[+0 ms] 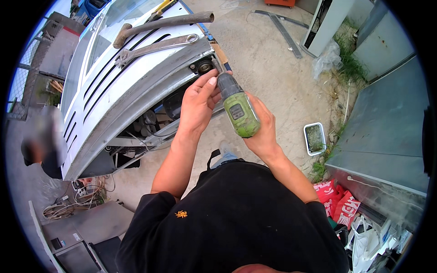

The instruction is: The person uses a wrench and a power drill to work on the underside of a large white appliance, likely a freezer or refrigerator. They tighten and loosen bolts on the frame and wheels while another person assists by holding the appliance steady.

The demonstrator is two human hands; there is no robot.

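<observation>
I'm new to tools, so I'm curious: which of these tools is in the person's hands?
The green cordless drill, gripped by the right hand; the hammer and adjustable wrench lie on the white slotted panel.

Wht tub nr grn weeds

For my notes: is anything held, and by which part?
The right hand holds a green power drill below its body; left hand, near its chuck, shows no clear hold.

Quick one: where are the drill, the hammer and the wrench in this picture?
Drill (235, 99): head view, on its green body.
Hammer (168, 24): head view, on its long handle.
Wrench (157, 48): head view, on its metal handle.
</observation>
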